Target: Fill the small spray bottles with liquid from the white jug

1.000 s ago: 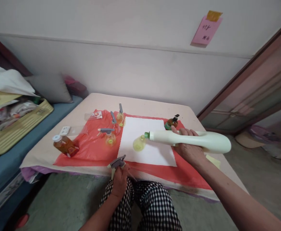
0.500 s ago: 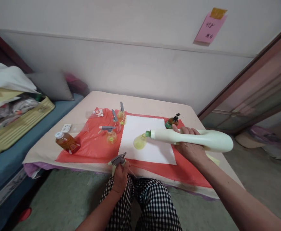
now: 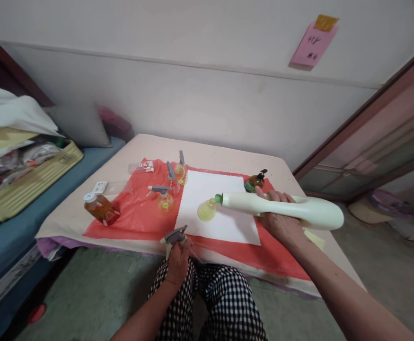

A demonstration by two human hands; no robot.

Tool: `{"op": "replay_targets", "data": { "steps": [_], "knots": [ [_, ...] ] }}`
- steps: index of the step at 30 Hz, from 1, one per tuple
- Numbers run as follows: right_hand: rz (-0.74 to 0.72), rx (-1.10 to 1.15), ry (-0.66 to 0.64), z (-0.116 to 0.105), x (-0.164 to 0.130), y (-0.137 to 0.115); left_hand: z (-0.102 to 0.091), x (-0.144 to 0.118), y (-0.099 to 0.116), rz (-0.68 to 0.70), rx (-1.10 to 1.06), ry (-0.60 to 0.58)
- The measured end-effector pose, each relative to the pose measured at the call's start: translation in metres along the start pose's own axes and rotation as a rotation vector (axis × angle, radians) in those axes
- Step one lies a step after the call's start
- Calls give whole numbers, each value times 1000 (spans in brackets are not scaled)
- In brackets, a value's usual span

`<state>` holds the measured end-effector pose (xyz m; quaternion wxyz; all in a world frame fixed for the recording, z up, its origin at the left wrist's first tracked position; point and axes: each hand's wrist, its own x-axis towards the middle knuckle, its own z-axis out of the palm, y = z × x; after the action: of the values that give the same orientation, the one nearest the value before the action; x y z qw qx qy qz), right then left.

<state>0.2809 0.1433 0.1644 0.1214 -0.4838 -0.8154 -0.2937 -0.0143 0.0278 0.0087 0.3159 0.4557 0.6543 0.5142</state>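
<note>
Only bit I could read was a handwritten "45-something" on the pink note [image 3: 315,46] on the wall [image 3: 199,104], well above the grip of the right hand [image 3: 279,215]; its lower line was too blurry.

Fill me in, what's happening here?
The person's right hand holds a pale green jug on its side, its mouth at the neck of a yellow bottle on the white mat. I can't tell if anything is flowing. The left hand holds a spray head. Spray bottles stand nearby.
</note>
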Motion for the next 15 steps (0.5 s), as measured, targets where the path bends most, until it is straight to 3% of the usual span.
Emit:
{"op": "replay_targets", "data": {
  "steps": [9,12,15],
  "knots": [
    [79,94,-76,7,-13,-3,-1,0,1,-48,-48,-40],
    [254,247,-131,20,-22,-1,0,-1,-2,-94,-99,-62],
    [549,496,-234,35,-24,1,1,0,-2,-105,-110,-41]
  ]
}}
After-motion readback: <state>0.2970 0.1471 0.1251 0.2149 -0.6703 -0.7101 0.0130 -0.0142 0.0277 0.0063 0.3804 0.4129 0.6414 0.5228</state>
